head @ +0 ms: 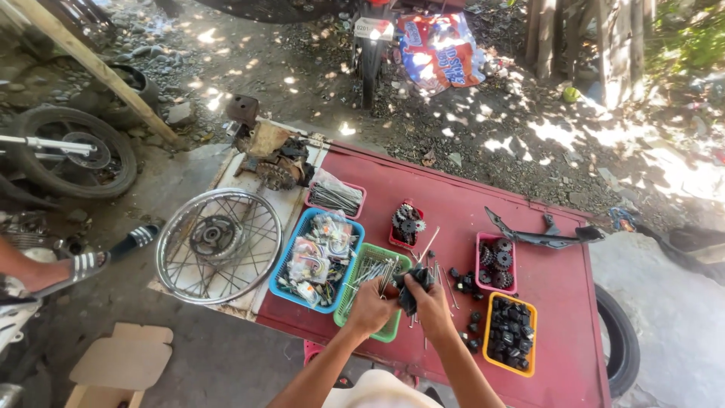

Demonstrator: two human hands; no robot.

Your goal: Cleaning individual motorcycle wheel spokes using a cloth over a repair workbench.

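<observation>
We've got both hands working over the red table (529, 219) right now. Our left hand (370, 306) is closed around a dark rubbery piece (411, 291), and our right hand (432, 306) grips the same piece from the other side, so it sits pinched between the 2 hands just above the near edge of the green basket (355, 302) full of spokes. What exactly the dark piece is, we can't tell from here, too small and half hidden by fingers.

Around it: a blue basket (291, 261) of bagged parts to the left, a spoked wheel (217, 243) beyond that, a yellow tray (529, 355) of black bits on the right, and 2 pink trays of gears (498, 261) further back. Loose spokes and small black parts lie on the table right under our hands.

Our take on doing this bit well: keep the piece low over the table so anything that slips lands there and not in the gravel, and keep both grips firm and steady instead of yanking.
</observation>
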